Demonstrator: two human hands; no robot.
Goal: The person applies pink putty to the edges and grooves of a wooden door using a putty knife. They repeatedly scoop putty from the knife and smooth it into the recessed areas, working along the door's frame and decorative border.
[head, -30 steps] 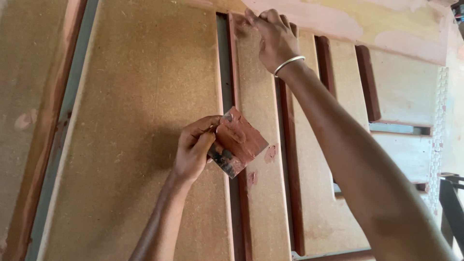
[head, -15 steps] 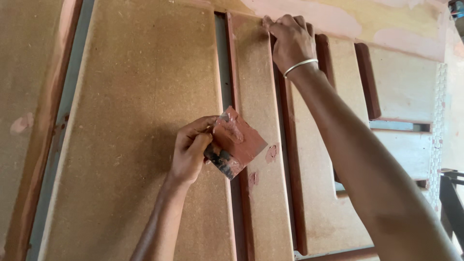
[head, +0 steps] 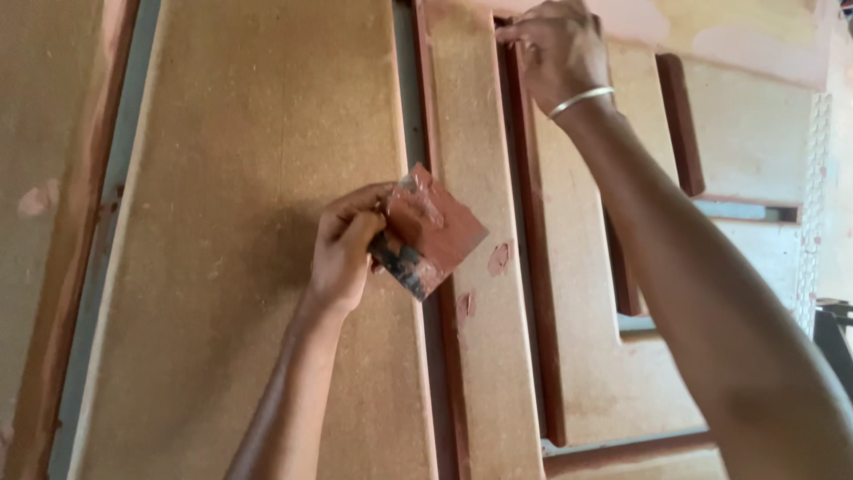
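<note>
Your left hand [head: 342, 253] is closed around a putty knife [head: 428, 233], its blade smeared with reddish filler, pressed against the edge of a narrow particleboard strip [head: 475, 293] near the centre. Just at 3 o'clock of the blade sit two filler patches [head: 498, 260]. Farther off, at 1 o'clock, your right hand [head: 555, 49], with a silver bangle [head: 579, 100], grips the strip's top edge.

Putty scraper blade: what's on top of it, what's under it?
Reddish-brown filler coats the scraper blade, held by the left hand. Under it lie a narrow board strip and a dark red edge; the part directly beneath is hidden.
</note>
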